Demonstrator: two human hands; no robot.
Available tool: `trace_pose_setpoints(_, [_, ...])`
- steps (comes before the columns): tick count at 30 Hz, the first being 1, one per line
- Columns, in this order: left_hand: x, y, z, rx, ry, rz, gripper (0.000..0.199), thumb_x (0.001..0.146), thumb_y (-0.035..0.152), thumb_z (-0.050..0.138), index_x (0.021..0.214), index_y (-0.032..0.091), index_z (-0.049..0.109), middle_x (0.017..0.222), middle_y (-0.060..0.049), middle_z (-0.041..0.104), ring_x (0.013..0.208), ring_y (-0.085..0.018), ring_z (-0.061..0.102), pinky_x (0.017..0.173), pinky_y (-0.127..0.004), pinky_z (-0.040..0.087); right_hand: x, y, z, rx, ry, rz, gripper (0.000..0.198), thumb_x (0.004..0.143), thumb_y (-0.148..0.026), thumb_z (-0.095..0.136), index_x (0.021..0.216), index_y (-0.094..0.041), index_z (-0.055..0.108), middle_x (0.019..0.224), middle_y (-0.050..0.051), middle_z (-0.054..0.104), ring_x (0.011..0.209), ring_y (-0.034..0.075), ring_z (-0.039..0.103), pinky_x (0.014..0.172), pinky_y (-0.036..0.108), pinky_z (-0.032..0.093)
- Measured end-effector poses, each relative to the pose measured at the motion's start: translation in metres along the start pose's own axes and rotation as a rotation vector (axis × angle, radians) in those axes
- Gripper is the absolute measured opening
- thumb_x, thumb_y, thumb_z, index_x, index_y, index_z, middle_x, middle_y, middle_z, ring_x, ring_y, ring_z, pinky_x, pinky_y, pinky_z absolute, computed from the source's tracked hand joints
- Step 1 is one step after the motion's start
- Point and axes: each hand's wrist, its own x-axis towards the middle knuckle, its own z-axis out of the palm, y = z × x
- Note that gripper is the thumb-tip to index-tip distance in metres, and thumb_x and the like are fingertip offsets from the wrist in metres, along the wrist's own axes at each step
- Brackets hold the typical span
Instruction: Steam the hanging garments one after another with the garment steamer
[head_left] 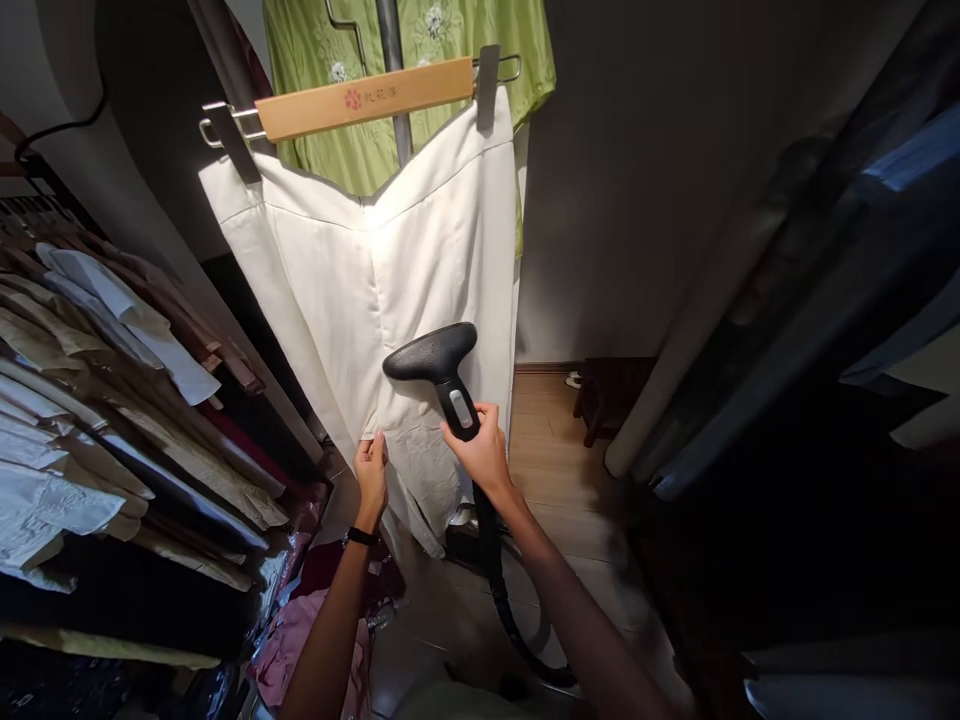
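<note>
White trousers (315,250) hang by their waistband from a wooden clip hanger (367,97), in the middle of the view. My right hand (484,450) is closed around the handle of a black garment steamer (431,355), whose wide head lies against or just in front of the cloth. A dark hose runs from the handle down to the floor. Lower left of the steamer head, my left hand (371,470) pinches the trousers' fabric between thumb and fingers. A dark band circles my left wrist.
Behind the trousers hangs a green embroidered top (322,130) on a metal pole (391,40). A rack of light garments (135,400) stands on the left, with pink cloth (296,640) below. Dark hanging clothes line the right. A small wooden stool (611,395) stands by the wall.
</note>
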Motion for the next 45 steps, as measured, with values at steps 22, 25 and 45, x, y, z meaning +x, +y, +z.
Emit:
trace_pose_setpoints(22, [0.037,0.028,-0.057,0.466,0.005,0.271,0.040,0.079,0.051,0.060,0.062,0.015,0.064,0.057,0.002,0.050,0.059,-0.013,0.044,0.056,-0.023,0.034,-0.073,0.099,0.081,0.116,-0.137,0.115,0.044,0.070,-0.043,0.061,0.100,-0.021,0.039,0.081,0.004,0.062,0.072,0.021,0.063,0.062,0.029,0.046])
trace_pose_setpoints(25, [0.033,0.034,-0.056,0.522,-0.002,0.292,0.041,0.080,0.049,0.058,0.055,0.016,0.057,0.054,0.003,0.042,0.056,-0.012,0.038,0.054,-0.023,0.030,-0.046,0.062,0.071,0.112,-0.094,0.065,0.046,0.072,-0.045,0.061,0.104,-0.021,0.039,0.083,0.004,0.061,0.072,0.020,0.062,0.063,0.029,0.046])
trace_pose_setpoints(45, [0.027,0.034,-0.064,0.780,-0.066,0.510,0.039,0.088,0.042,0.049,0.057,0.018,0.045,0.057,0.003,0.041,0.057,-0.011,0.036,0.057,-0.024,0.027,-0.143,0.183,0.089,0.071,-0.298,0.206,0.032,0.065,-0.039,0.056,0.088,-0.024,0.039,0.078,0.004,0.062,0.070,0.024,0.063,0.062,0.034,0.048])
